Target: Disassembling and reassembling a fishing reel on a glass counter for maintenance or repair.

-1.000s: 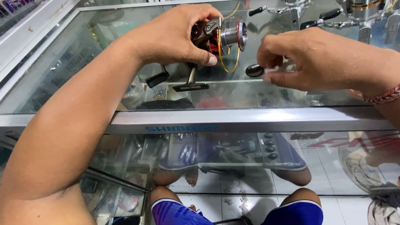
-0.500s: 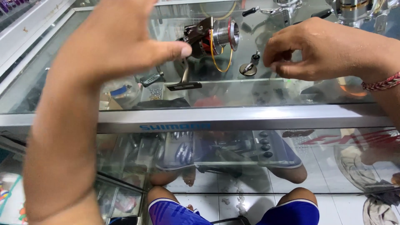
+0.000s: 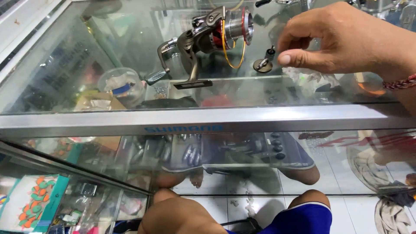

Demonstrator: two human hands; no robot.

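A grey spinning fishing reel [image 3: 203,41] with a silver and red spool and a loop of yellow line lies on the glass counter top [image 3: 86,52]. No hand touches it. A small round metal knob cap [image 3: 262,64] sits on the glass just right of the reel. My right hand [image 3: 346,41] hovers beside that cap, thumb and fingers pinched loosely with nothing seen between them. A red bracelet [image 3: 398,82] is on its wrist. My left hand is out of view.
The counter has a silver metal front rail [image 3: 195,119]. Under the glass are shelves with a clear tub [image 3: 119,84], boxes and small tackle packets [image 3: 32,201]. More reels and metal parts lie at the far right back. My knees in blue shorts [image 3: 299,221] show below.
My left hand let go of the reel, lifted and left the view. The reel now rests alone on the glass. My right hand has drawn slightly back from the small cap.
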